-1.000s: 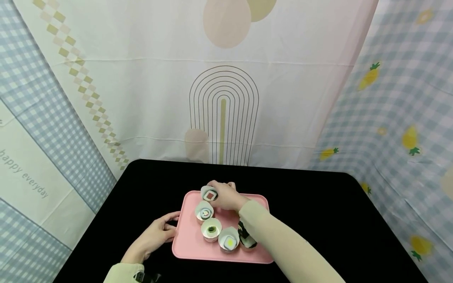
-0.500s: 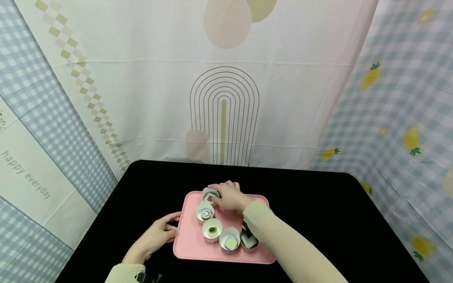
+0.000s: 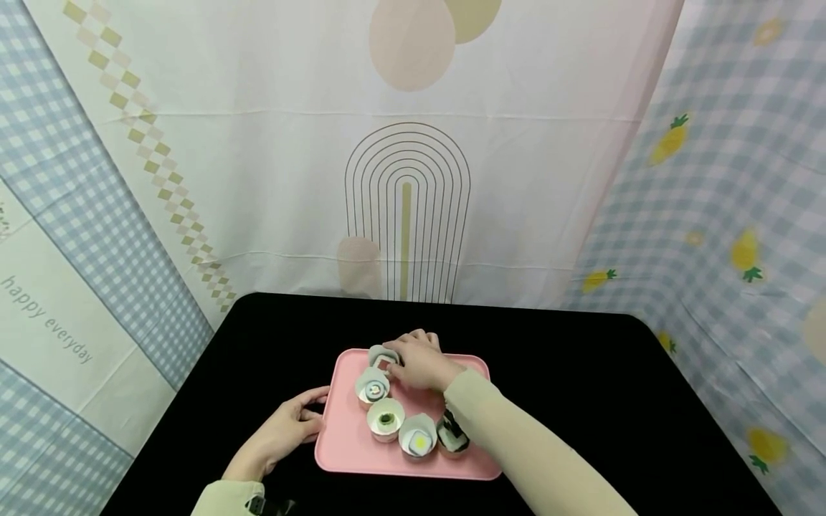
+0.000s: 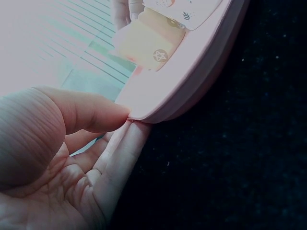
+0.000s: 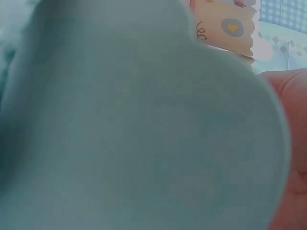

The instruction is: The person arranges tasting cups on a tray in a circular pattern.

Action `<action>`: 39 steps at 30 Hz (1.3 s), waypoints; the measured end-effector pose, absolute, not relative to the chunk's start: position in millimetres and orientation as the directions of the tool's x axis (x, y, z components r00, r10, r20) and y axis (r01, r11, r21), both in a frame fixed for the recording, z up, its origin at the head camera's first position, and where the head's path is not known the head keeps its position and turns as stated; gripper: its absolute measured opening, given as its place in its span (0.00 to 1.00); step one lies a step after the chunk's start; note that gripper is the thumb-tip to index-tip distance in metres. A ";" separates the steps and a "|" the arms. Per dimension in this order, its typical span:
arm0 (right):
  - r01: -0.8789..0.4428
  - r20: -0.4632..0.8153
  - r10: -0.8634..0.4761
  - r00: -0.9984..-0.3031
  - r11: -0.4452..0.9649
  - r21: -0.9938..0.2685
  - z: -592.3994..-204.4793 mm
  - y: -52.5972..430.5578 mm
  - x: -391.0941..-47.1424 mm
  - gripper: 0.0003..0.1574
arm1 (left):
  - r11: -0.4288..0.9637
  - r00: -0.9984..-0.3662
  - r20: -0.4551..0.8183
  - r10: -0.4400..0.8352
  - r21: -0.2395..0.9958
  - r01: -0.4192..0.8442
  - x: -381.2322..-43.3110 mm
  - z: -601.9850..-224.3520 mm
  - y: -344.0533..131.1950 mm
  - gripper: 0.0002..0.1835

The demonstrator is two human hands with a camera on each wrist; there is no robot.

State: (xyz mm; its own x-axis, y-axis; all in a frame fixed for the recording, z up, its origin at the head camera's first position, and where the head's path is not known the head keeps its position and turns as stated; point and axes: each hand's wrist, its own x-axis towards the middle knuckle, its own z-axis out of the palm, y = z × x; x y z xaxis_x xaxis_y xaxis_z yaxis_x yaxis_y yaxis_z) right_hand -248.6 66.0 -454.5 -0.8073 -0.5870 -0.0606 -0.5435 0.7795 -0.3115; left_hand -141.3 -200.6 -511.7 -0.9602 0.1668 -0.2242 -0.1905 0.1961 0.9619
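Observation:
My left hand point(image 3: 284, 430) pinches the left rim of a pink tray point(image 3: 348, 451); in the left wrist view, the thumb point(image 4: 96, 112) lies on top and a finger underneath. At the tray's far left corner, my right hand point(image 3: 422, 362) grips the right side of a paper cup point(image 3: 376, 352) holding a white piece with a red square centre. Its thumb partly covers that piece. In front stand more paper cups, with a blue-ringed piece point(image 3: 374, 390), a green-centred piece point(image 3: 386, 419), a yellow-centred piece point(image 3: 421, 443) and a black-and-white piece point(image 3: 454, 438).
The tray lies on a black table point(image 3: 568, 401). Printed curtains point(image 3: 284, 179) hang behind and at both sides. The right sleeve point(image 3: 535, 451) crosses over the tray's right part and hides some of it. A pale blurred shape fills most of the right wrist view.
The cup with the red-centred piece has come slightly nearer and sits lower at the tray's far left. My right hand has shifted a little right. The left hand stays on the rim.

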 end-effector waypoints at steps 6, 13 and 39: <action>-0.544 -0.057 -0.581 -0.812 0.788 -0.290 -455.5 68.4 -247.4 0.30 | 0.183 -0.963 -0.205 0.175 0.968 -0.173 -142.1 -512.0 -200.2 0.34; -0.539 -0.055 -0.576 -0.816 0.791 -0.287 -454.0 70.8 -244.0 0.30 | 0.191 -0.963 -0.212 0.168 0.965 -0.180 -143.9 -512.3 -199.5 0.34; -0.325 0.259 -0.259 -0.930 0.911 -0.253 -456.0 134.8 -163.5 0.48 | 0.825 -0.989 0.061 0.132 0.547 0.143 -114.0 -478.2 -168.6 0.36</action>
State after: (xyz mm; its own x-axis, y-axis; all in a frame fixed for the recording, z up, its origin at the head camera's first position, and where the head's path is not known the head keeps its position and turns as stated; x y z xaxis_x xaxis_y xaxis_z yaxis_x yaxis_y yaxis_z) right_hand -163.5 134.8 -456.0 -0.9304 -0.2595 0.2588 -0.3246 0.9114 -0.2531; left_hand -114.0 -168.6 -478.2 -0.9895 0.1315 0.0606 0.1431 0.8247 0.5471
